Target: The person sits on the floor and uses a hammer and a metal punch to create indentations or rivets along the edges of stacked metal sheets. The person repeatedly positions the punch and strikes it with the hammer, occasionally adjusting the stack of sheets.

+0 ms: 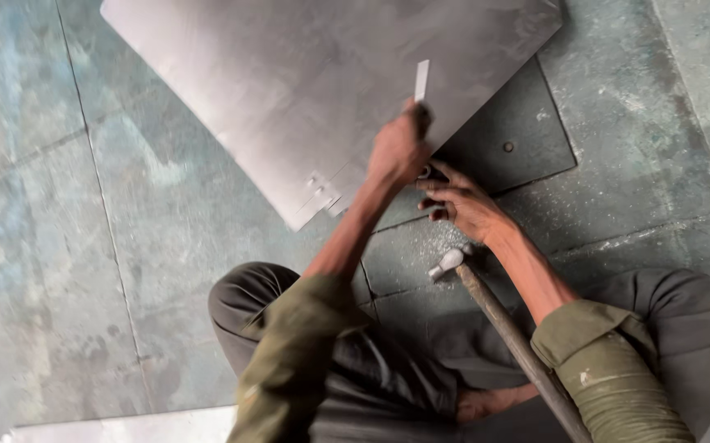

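Big grey sheet of metal (289,90) fills the floor ahead of both hands, one corner pointing back at the person, with small cut tabs at its edge just left of the left hand. Under it, beyond the right hand, lies a dark square floor plate (519,131) set in the stone floor (60,246). Squatting knees in dark trousers frame the bottom. A ball-peen hammer (494,316) lies below the right hand, its shiny head nearly touching the wrist, wooden handle running back under the right sleeve. Left hand (398,150) is fisted on a narrow flat metal strip (421,80) standing up out of the fist, over the sheet's edge. Right hand (463,205) sits just beside it, fingers curled low at the sheet's edge; whether they pinch anything, can't tell.
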